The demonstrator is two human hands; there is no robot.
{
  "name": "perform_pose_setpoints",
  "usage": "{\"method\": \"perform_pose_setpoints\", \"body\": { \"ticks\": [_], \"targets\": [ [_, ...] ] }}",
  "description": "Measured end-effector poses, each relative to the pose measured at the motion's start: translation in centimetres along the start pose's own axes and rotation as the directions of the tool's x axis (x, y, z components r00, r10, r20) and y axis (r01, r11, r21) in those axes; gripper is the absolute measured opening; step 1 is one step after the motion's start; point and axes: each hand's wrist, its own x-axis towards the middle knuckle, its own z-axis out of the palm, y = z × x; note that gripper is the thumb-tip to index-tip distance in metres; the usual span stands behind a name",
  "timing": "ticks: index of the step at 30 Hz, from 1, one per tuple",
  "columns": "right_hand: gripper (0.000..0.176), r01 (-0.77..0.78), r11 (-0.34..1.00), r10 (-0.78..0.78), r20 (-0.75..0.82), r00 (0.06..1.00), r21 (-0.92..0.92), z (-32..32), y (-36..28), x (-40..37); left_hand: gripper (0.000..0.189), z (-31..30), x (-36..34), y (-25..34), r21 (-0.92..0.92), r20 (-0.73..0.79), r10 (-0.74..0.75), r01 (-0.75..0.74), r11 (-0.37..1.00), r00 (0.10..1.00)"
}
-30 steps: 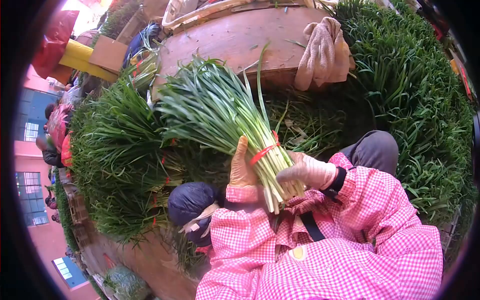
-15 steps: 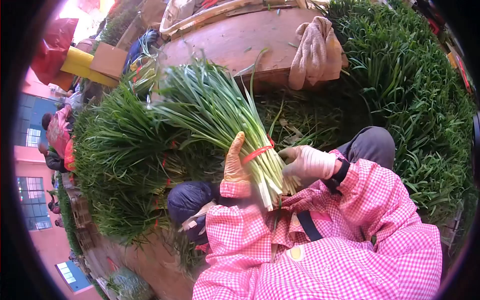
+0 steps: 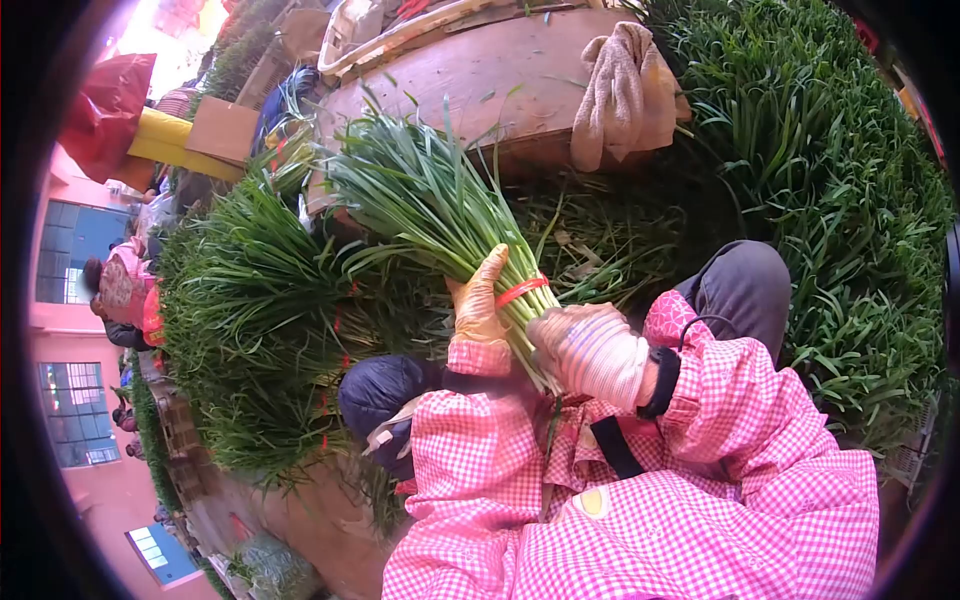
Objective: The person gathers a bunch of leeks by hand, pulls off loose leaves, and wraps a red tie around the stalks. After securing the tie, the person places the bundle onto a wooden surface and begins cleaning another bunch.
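A bunch of garlic chives [image 3: 430, 200], long flat green leaves with pale stalks, slants across the middle with its leaves toward the upper left. A red band [image 3: 522, 291] circles its stalks. My left hand [image 3: 478, 305], in a yellow-orange stained glove, is wrapped around the bunch beside the band, thumb up along the stalks. My right hand [image 3: 592, 345], in a pale striped glove, closes over the stalks below the band, near their cut ends. Its fingertips are partly hidden behind the stalks.
Banded bunches of chives [image 3: 260, 330] are piled on the left. More greens [image 3: 820, 200] stand thickly on the right. Ahead is a wooden board [image 3: 450, 80] with a draped towel [image 3: 625, 95] and a white-rimmed crate [image 3: 345, 40]. People [image 3: 125, 290] are at the far left.
My right hand has moved left onto the lower stalks and now covers them, its back turned up. My left hand and the bunch have shifted slightly; the leaves have swung a little right.
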Motion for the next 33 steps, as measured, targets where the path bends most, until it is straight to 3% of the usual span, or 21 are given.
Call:
{"method": "perform_pose_setpoints", "body": {
  "ticks": [1, 2, 5, 6, 9, 11, 13, 14, 17, 18, 21, 23, 24, 25, 26, 27, 28, 29, 30, 31, 33],
  "targets": [
    [0.026, -0.058, 0.998, 0.058, 0.056, 0.997, -0.003, 0.5, 0.3, 0.0, 0.033, -0.2, 0.3, -0.2, 0.003, -0.015, -0.011, 0.011, 1.000, 1.000],
    [0.021, 0.035, 0.996, -0.034, -0.015, 0.999, 0.082, 1.6, 1.1, -0.3, 0.032, -0.5, 0.7, -0.4, 0.006, -0.029, -0.024, 0.024, 1.000, 0.999],
    [0.020, 0.095, 0.712, -0.313, 0.193, 0.930, 0.696, 0.1, 1.5, -2.9, 0.032, -0.1, 0.4, 0.1, -0.012, -0.010, -0.023, 0.023, 1.000, 1.000],
    [0.021, 0.037, 0.787, -0.323, 0.360, 0.875, 0.616, -1.6, 1.1, -3.4, 0.033, -0.4, 0.8, -0.1, -0.002, -0.011, -0.021, 0.021, 1.000, 1.000],
    [0.024, -0.069, 0.712, -0.005, 0.103, 0.995, 0.699, -3.3, 1.0, -3.5, 0.050, -0.7, 1.4, -0.3, -0.003, -0.045, -0.071, 0.071, 0.997, 0.996],
    [0.030, 0.080, 0.977, -0.050, -0.150, 0.987, 0.198, -3.1, 1.1, -2.1, 0.062, -0.2, 1.4, -0.3, -0.004, -0.041, -0.092, 0.092, 0.996, 0.995],
    [0.029, 0.092, 0.992, -0.093, -0.010, 0.996, -0.085, -2.2, 1.2, -1.1, 0.065, 0.1, 1.3, -0.3, -0.001, -0.019, -0.077, 0.077, 0.997, 0.997],
    [0.026, -0.020, 1.000, 0.019, 0.167, 0.986, 0.007, -2.0, 1.0, -0.6, 0.066, 0.1, 1.3, -0.3, -0.002, -0.018, -0.090, 0.090, 0.996, 0.996],
    [0.025, -0.063, 0.997, 0.056, 0.136, 0.989, 0.047, -0.7, 1.5, -0.8, 0.066, -0.6, 2.0, -0.6, 0.034, -0.062, -0.088, 0.090, 0.995, 0.994],
    [0.021, -0.086, 0.996, 0.077, 0.243, 0.967, 0.026, -0.6, 1.6, -1.0, 0.059, -0.9, 2.2, -0.8, 0.030, -0.041, -0.081, 0.082, 0.996, 0.996],
    [0.018, -0.114, 0.758, -0.282, 0.479, 0.831, 0.643, -1.5, 2.5, -3.9, 0.035, -0.5, 1.8, -0.7, 0.088, -0.022, 0.019, -0.017, 0.996, 1.000],
    [0.019, -0.060, 0.755, -0.428, 0.559, 0.710, 0.654, -3.1, 2.3, -4.7, 0.040, -0.4, 1.5, 0.0, 0.028, 0.008, -0.087, 0.087, 0.996, 0.996],
    [0.021, 0.055, 0.756, -0.429, 0.430, 0.794, 0.652, -4.1, 2.8, -4.9, 0.048, -0.3, 1.4, 0.3, 0.015, 0.005, -0.132, 0.132, 0.991, 0.991],
    [0.021, 0.534, 0.656, -0.609, -0.044, 0.792, 0.534, -4.4, 4.5, -4.3, 0.056, -0.2, 1.4, 0.5, 0.004, 0.006, -0.177, 0.177, 0.984, 0.984],
    [0.024, 0.210, 0.646, -0.249, -0.057, 0.967, 0.734, -4.4, 4.1, -3.3, 0.055, -0.5, 1.5, 0.2, 0.016, 0.003, -0.156, 0.155, 0.988, 0.988],
    [0.029, -0.095, 0.707, 0.139, -0.007, 0.990, 0.700, -5.5, 3.9, -2.3, 0.030, -0.6, 1.6, -0.6, 0.061, -0.008, -0.060, 0.060, 0.996, 0.998],
    [0.040, -0.308, 0.741, 0.299, 0.118, 0.947, 0.597, -6.8, 4.0, -0.3, 0.031, -0.5, 1.3, -0.4, 0.057, -0.022, -0.101, 0.102, 0.993, 0.995],
    [0.053, -0.222, 0.833, 0.302, -0.081, 0.950, 0.507, -3.6, 6.3, 1.5, 0.031, -0.3, 0.9, 0.0, 0.049, -0.037, -0.137, 0.138, 0.989, 0.990],
    [0.065, -0.288, 0.761, 0.347, 0.010, 0.938, 0.581, -1.3, 7.7, 3.2, 0.032, 0.4, -0.3, 0.8, 0.043, -0.016, -0.077, 0.078, 0.996, 0.997],
    [0.097, -0.393, 0.723, 0.339, 0.203, 0.919, 0.569, -0.8, 8.3, 4.9, 0.032, 0.5, -0.9, 1.4, 0.038, -0.007, -0.114, 0.114, 0.993, 0.993],
    [0.082, -0.244, 0.397, 0.153, 0.198, 0.968, 0.885, 2.6, 9.1, 8.0, 0.037, 0.8, -3.1, 2.5, 0.037, 0.030, -0.102, 0.101, 0.994, 0.994]
  ]
}}
